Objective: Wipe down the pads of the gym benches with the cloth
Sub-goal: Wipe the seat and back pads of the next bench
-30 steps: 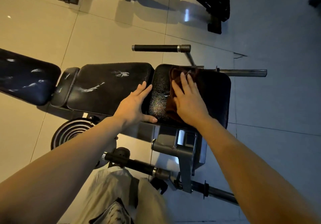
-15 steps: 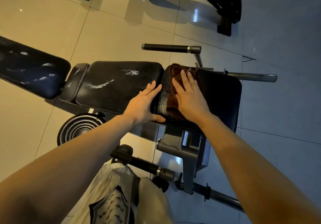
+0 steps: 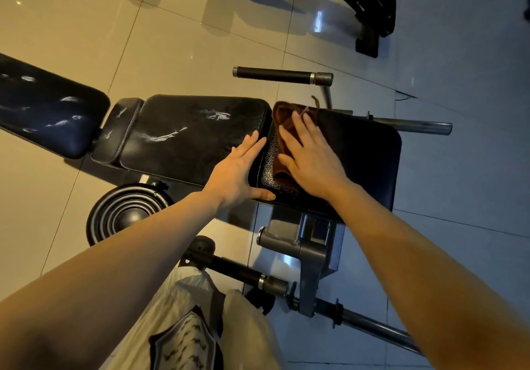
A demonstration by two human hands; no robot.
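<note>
Our right hand (image 3: pixel 309 160) lies flat, fingers spread, pressing the cloth (image 3: pixel 282 137) on the seat pad (image 3: pixel 364 154); left hand (image 3: pixel 238 171) spread, bracing. Risk: cloth bunches under light pressure, leaving its far side unwiped.

The seat pad (image 3: pixel 358 151) was black pebbled vinyl, grainy and faintly glossy. At its nine o'clock, the longer pad (image 3: pixel 186 134) showed smoother vinyl, scuffed white. The brown cloth (image 3: pixel 282 128) looked soft and matt. The frame bracket (image 3: pixel 309 243) was dull grey metal; the floor tiles (image 3: pixel 172 39) shone glossy.
</note>
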